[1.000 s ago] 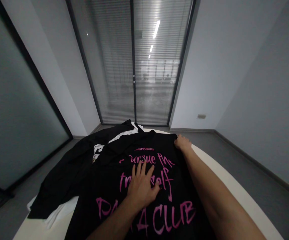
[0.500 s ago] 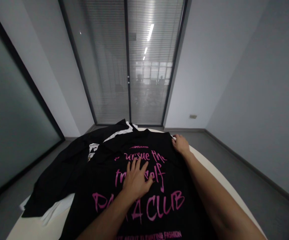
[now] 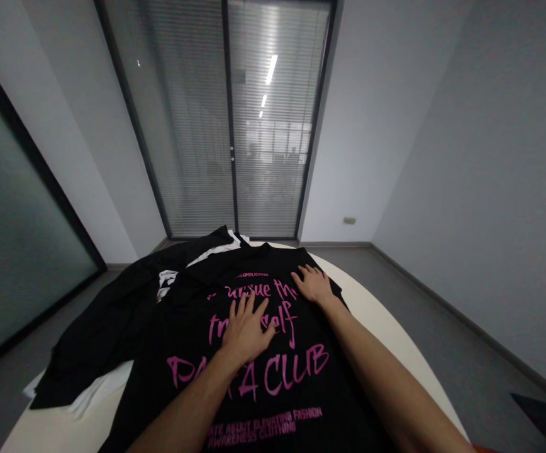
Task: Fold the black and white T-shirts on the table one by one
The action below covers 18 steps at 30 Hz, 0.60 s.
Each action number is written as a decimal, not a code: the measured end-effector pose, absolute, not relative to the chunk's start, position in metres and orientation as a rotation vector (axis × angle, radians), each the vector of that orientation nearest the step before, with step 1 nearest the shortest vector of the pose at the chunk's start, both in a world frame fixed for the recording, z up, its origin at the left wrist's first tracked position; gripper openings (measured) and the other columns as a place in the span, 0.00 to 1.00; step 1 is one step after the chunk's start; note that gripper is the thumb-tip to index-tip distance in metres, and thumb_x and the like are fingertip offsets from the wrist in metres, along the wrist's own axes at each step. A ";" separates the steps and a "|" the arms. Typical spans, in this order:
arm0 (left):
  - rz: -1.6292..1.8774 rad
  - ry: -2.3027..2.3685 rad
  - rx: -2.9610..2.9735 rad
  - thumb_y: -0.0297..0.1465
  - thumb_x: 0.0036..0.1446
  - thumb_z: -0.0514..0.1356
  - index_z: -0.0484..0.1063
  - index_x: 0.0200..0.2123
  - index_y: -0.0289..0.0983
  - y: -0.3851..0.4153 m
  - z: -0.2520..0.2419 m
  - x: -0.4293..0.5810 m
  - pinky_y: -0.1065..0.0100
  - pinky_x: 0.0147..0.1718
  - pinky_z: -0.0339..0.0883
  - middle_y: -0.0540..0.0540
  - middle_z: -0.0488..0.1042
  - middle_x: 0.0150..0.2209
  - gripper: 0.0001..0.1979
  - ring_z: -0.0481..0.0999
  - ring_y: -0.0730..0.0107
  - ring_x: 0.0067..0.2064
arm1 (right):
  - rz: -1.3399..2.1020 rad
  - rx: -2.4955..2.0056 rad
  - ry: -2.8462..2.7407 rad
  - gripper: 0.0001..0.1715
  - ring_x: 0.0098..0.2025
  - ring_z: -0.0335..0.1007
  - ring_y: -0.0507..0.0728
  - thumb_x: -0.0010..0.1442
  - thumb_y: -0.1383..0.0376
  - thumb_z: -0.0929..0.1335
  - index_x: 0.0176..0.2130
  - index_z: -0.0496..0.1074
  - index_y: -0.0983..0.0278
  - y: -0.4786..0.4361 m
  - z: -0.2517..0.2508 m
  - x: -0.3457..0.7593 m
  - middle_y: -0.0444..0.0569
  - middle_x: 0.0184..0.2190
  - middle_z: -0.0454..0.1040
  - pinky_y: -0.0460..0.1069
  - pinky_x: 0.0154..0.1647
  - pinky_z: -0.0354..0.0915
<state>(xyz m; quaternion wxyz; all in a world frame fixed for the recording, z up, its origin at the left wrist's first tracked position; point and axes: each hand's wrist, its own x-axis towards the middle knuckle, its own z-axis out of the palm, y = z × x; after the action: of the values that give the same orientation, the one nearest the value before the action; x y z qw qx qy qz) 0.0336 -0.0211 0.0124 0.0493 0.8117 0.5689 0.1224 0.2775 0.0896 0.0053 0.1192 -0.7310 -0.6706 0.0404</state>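
Observation:
A black T-shirt [image 3: 273, 371] with pink lettering lies spread out on a pale table [image 3: 386, 327], its neckline toward the far edge. My left hand [image 3: 248, 330] rests flat on the middle of the print, fingers spread, hiding some letters. Near the shirt's upper right shoulder, my right hand [image 3: 313, 283] lies on the cloth with its fingers apart. Neither hand grips the fabric.
A heap of dark clothing [image 3: 107, 327] with white cloth [image 3: 107, 384] under it lies along the left of the table, touching the T-shirt. Beyond the table stands a glass partition with blinds [image 3: 197, 157]. A dark object [image 3: 544, 418] shows at the lower right.
My right hand has let go of the shirt's right shoulder edge and moved inward onto the cloth. The right sleeve now lies out on the table. My left hand stays on the print.

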 end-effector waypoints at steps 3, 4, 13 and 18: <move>0.365 1.733 2.479 0.49 0.65 0.51 0.60 0.68 0.46 -0.022 0.013 0.033 0.45 0.68 0.42 0.41 0.53 0.72 0.31 0.49 0.47 0.72 | 0.257 -2.122 -1.985 0.41 0.73 0.42 0.69 0.68 0.41 0.55 0.69 0.59 0.59 0.078 0.006 0.278 0.53 0.72 0.51 0.67 0.70 0.43; 0.368 1.731 2.484 0.49 0.65 0.51 0.60 0.68 0.47 -0.022 0.012 0.033 0.45 0.68 0.43 0.41 0.53 0.72 0.31 0.49 0.47 0.72 | 0.245 -2.078 -1.983 0.38 0.73 0.44 0.67 0.69 0.43 0.55 0.68 0.60 0.59 0.075 0.007 0.280 0.52 0.72 0.53 0.64 0.70 0.45; 0.524 1.705 2.556 0.46 0.64 0.56 0.66 0.65 0.44 -0.025 0.012 0.032 0.50 0.68 0.45 0.43 0.58 0.70 0.29 0.54 0.50 0.71 | -0.024 -2.302 -1.589 0.27 0.60 0.64 0.73 0.68 0.58 0.60 0.56 0.71 0.73 0.037 0.028 0.312 0.70 0.57 0.69 0.64 0.55 0.64; 0.506 1.648 2.640 0.45 0.67 0.51 0.70 0.61 0.43 -0.032 0.013 0.032 0.51 0.66 0.51 0.42 0.66 0.66 0.25 0.61 0.54 0.68 | 0.138 -2.496 -1.431 0.31 0.58 0.68 0.74 0.65 0.52 0.63 0.54 0.72 0.74 0.029 0.028 0.337 0.72 0.56 0.70 0.63 0.53 0.65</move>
<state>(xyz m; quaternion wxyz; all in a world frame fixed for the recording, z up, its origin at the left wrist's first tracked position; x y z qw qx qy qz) 0.0323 -0.0317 0.0130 -0.0059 0.8373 0.5227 0.1605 0.3370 0.0293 0.0280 0.1304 -0.8591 -0.4927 0.0474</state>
